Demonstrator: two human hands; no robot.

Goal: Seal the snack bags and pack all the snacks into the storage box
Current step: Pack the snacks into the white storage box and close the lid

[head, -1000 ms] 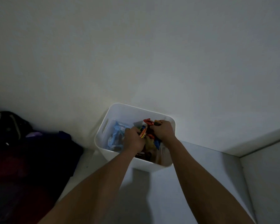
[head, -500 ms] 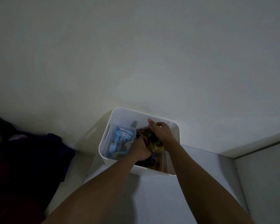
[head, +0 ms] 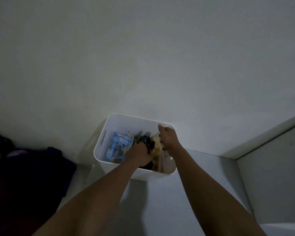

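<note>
Dim grey walls close around the pale surface where our white storage box stands against the wall, with dark fabric heaped to its left. Inside we see blue snack bags on the left, dark packets in the middle and a clear bag of yellow snacks on the right. Our left hand reaches in, its fingers clenched among the dark packets; our right hand hovers at the far rim, fingers loosely released. No snacks lie outside, so we judge packing nearly finished; whether the bags are sealed we cannot tell.

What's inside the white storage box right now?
In the storage box: blue snack packets left, dark wrappers middle, a clear bag of yellowish snacks right. The left hand hides whatever lies beneath.
</note>
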